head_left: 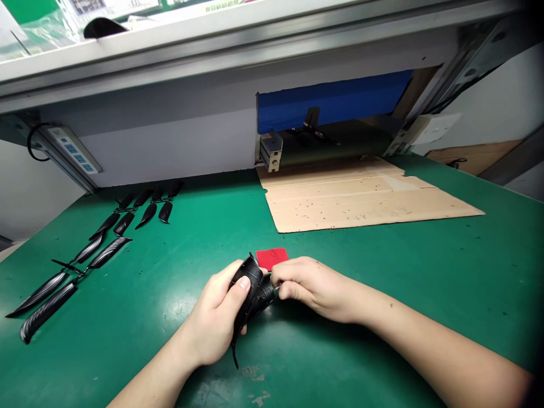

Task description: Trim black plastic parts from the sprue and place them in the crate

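Observation:
Curved black plastic pieces point(251, 279), ribbed along the surface, are gripped in my left hand point(219, 317), with the thumb pressed on top. A thin black tip hangs down below the fingers. My right hand point(312, 286) is closed in a pinch at the right edge of the black pieces. A small pale bit shows at its fingertips, too small to name. Just behind both hands, a red square point(272, 258) with a dark mark lies on the green table.
Black finned parts point(68, 266), joined in groups, lie at the left of the green table point(204, 221). A cardboard sheet point(340, 204) with dark specks lies at the back right, before an opening with a blue flap point(331, 105). A power strip point(74, 148) is mounted at left.

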Action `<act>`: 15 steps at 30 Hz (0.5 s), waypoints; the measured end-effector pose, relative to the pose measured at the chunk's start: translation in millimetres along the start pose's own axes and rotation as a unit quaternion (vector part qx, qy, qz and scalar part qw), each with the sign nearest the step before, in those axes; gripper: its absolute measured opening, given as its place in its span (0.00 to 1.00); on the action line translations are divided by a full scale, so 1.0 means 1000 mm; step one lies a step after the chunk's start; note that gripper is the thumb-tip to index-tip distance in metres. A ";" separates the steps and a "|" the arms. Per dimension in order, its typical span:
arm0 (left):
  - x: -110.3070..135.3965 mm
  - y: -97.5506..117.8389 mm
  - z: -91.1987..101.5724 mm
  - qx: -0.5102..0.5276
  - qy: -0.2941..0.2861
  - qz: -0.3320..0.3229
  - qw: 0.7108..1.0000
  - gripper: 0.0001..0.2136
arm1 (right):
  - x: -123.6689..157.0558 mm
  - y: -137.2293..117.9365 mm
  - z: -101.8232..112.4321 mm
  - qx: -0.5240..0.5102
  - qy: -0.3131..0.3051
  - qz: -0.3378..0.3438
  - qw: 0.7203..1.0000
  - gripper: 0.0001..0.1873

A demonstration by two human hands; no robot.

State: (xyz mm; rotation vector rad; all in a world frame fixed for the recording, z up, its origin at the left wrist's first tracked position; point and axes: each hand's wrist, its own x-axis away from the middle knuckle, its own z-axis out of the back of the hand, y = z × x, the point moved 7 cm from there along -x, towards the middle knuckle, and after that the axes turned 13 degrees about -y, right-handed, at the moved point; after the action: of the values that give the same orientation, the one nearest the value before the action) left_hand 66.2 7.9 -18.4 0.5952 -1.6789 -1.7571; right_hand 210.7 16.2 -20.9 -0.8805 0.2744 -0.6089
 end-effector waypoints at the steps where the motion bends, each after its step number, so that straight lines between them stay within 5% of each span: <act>1: 0.000 0.000 0.001 -0.002 0.003 -0.001 1.000 0.17 | 0.003 0.000 0.006 -0.029 0.015 0.002 0.999 0.27; 6: 0.000 -0.003 0.006 -0.008 0.023 0.013 1.000 0.18 | 0.014 0.000 0.031 -0.078 0.142 0.014 0.987 0.24; 9: -0.001 -0.003 0.009 -0.002 0.036 0.014 0.999 0.17 | 0.019 0.003 0.037 -0.001 0.214 -0.012 0.977 0.17; 15: -0.003 -0.009 0.016 0.021 0.053 0.039 0.998 0.16 | 0.022 -0.007 0.037 0.204 0.277 0.002 0.939 0.23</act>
State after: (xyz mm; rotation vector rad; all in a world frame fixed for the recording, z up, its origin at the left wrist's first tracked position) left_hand 55.9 21.0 -26.3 0.6224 -1.6464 -1.6106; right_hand 243.1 23.3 7.6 -0.2923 0.6329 -0.8692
